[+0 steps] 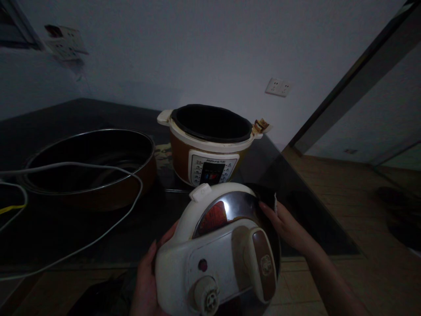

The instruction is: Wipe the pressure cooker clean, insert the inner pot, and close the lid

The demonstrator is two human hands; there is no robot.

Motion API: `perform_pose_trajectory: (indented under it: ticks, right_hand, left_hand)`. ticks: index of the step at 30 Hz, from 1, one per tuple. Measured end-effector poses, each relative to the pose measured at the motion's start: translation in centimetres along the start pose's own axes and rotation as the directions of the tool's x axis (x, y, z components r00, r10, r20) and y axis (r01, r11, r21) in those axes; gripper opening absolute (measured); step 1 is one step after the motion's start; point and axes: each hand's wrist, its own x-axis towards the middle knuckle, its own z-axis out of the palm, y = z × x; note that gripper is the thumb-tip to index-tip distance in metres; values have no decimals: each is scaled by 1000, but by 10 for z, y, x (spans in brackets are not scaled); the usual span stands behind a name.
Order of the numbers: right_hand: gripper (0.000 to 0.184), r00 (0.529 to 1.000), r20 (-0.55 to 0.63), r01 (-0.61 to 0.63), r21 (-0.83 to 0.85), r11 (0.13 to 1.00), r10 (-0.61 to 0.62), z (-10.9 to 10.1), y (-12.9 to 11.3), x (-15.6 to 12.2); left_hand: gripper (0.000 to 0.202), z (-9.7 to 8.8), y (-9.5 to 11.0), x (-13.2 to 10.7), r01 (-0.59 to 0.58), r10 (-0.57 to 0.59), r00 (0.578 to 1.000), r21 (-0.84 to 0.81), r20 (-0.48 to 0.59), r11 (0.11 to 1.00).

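Note:
My left hand (147, 281) is closed around the near-left edge of a white pressure cooker lid (213, 254). The lid is tilted, its top facing me, with a steel dome, a brown-inlaid handle and a round valve. On its far-right edge lies my right hand (286, 221), thumb against the steel and other fingers mostly hidden. A small white scrap (275, 204) shows at that hand; what it is I cannot tell. Behind the lid stands the brown-and-white electric pressure cooker (213, 147), uncovered, its dark inner pot (212, 123) showing.
To the left, a wide brown pan (138, 186) rests on the dark countertop (108, 254). A white cable (98, 239) loops across the pan and counter. Wall sockets (278, 87) are behind. The counter's right edge drops to a tiled floor (329, 197).

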Motion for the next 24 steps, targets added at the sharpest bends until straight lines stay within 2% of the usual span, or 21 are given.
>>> perform_pose_trajectory:
  ticks: [3,6,7,9,11,13,15,20,24]
  right_hand:
    - [58,964,-140,-207,152,967,228,10,29,-40]
    - [61,872,-291,-345,205,916,394,34,51,-85]
    - [60,838,-343,-372,213,904,425,44,56,-99]
    - [58,798,-401,-386,233,892,450,64,59,-123]
    - [56,766,-431,-397,267,878,477,77,55,-135]
    - [56,751,-438,-389,310,867,494,79,46,-133]
    - [58,761,-421,-363,356,861,494,70,38,-119]
    - [61,841,-263,-349,404,845,473,34,29,-65]
    - [64,867,-221,-324,433,841,447,28,32,-47]
  left_hand:
    - [51,4,0,-1,-14,14,1000,13,-19,1000]
    - [54,11,2,-2,-27,33,993,51,-114,998]
    - [54,13,3,-2,-26,35,988,57,-154,998]
    - [52,15,3,-2,-17,29,976,57,-215,998]
    - [50,16,4,-1,-18,32,973,67,-227,998]
    - [48,16,4,2,-22,43,975,97,-220,995]
    - [46,15,5,5,-12,44,972,138,-231,990]
    - [46,8,8,13,22,25,971,190,-239,982]
    - [46,7,7,12,32,8,978,189,-208,981]
